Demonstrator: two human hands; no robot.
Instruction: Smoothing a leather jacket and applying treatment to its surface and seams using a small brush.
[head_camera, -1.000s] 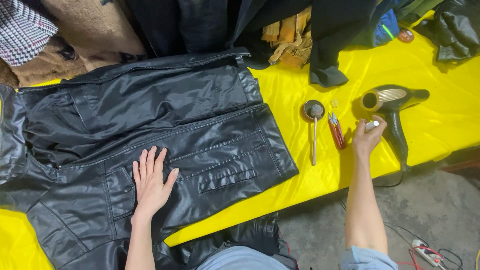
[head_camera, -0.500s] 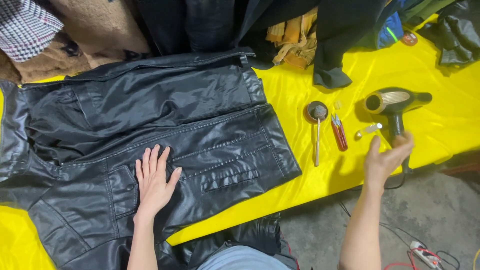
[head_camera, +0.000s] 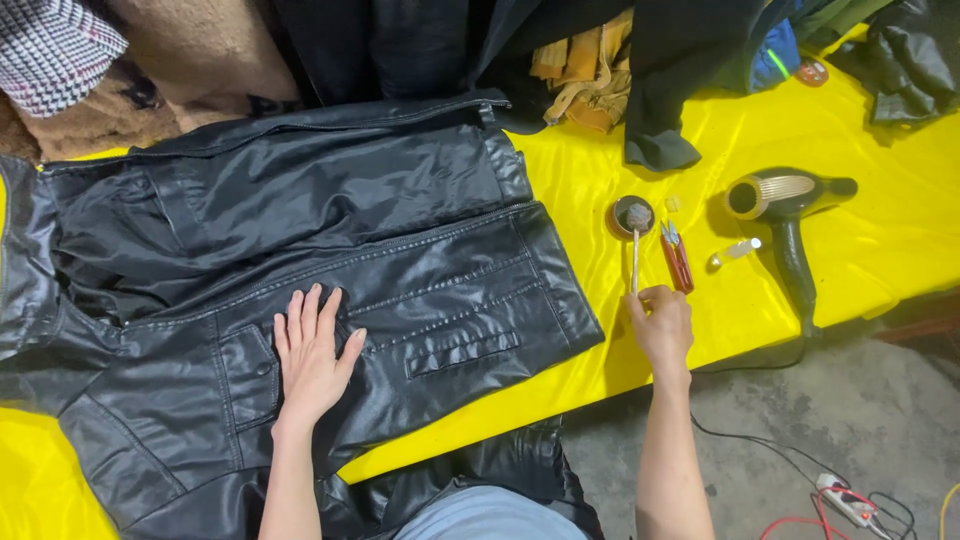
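The left hand lies flat with fingers spread on the black leather jacket, which covers the left part of the yellow table. Right of the jacket hem, the right hand pinches the end of a thin brush; its tip rests in a small round tin. Red snips, a small clear bottle and a hair dryer lie further right, near the table edge.

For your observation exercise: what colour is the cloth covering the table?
Bright yellow cloth, seen best in the head view.
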